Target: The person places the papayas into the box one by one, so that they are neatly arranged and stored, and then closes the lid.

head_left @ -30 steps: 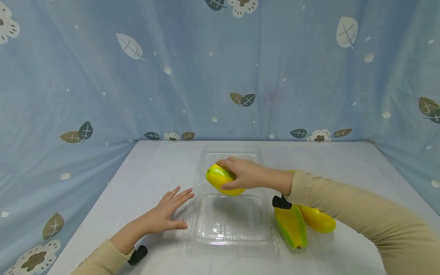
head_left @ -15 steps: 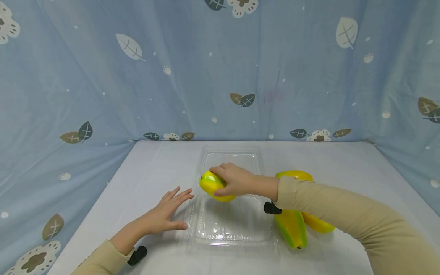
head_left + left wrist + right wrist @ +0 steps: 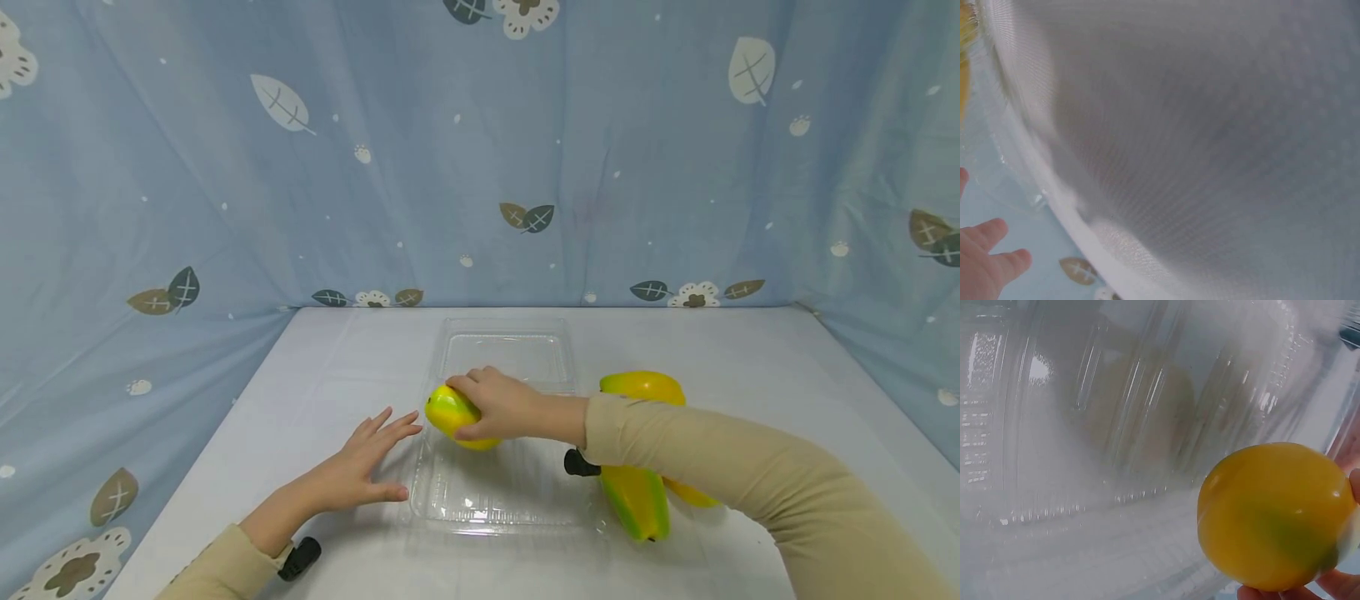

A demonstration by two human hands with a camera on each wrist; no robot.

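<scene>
My right hand (image 3: 504,404) grips a glossy yellow-green mango (image 3: 448,410) over the left side of a clear plastic clamshell box (image 3: 498,500). The right wrist view shows the mango (image 3: 1266,515) from one rounded end, with fingertips along its lower and right edge. The box lies opened out, its lid part (image 3: 506,354) on the far side. Beside the box's left rim, my left hand (image 3: 360,467) lies with fingers spread, holding nothing. In the left wrist view only some fingers of the left hand (image 3: 985,256) show at the lower left corner.
Right of the box lie more yellow-green fruits: one at the back (image 3: 645,385), a ridged one in front (image 3: 637,504), and one partly hidden under the right sleeve (image 3: 690,493). A white cloth (image 3: 337,358) covers the table. A patterned blue curtain (image 3: 420,167) hangs behind.
The right hand has carried the mango left and a little nearer over the box. The fruit at the back right has come into view from behind the arm. The left hand stays put.
</scene>
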